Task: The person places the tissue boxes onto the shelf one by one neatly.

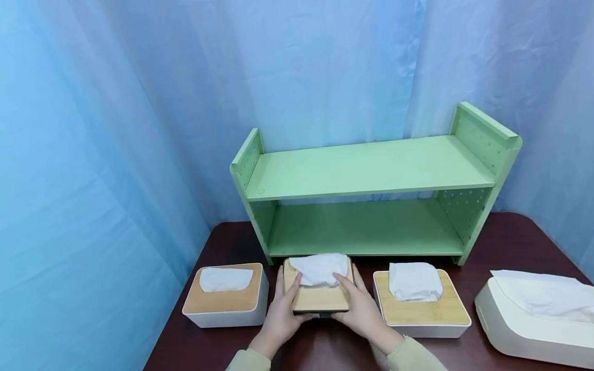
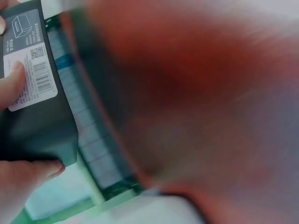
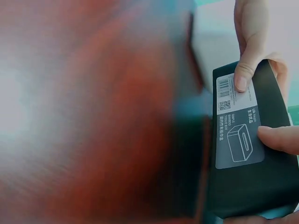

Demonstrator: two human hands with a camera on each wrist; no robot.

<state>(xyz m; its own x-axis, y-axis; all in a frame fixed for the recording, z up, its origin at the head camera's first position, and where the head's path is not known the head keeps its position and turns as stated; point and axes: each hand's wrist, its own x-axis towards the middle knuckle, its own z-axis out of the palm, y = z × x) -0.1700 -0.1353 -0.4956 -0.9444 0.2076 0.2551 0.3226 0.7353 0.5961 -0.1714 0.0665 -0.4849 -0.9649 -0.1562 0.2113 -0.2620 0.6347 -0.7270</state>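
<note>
Left hand (image 1: 280, 320) and right hand (image 1: 364, 312) both have their grip clamped round that black, wood-lidded rectangular tissue box (image 1: 320, 300), away from the dark-red worktop (image 1: 195, 350)'s left edge. Probably light, stiff, kinda slick; hold its sides.

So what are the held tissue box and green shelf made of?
Held tissue box: pale tan lid suggests matte wood, perhaps bamboo, a word its label seems to carry; the dark body, smooth with faint sheen, is probably plastic. Green shelf: even colour suggests smooth paint or coating; metal, wood or plastic beneath, I can't tell.
</note>
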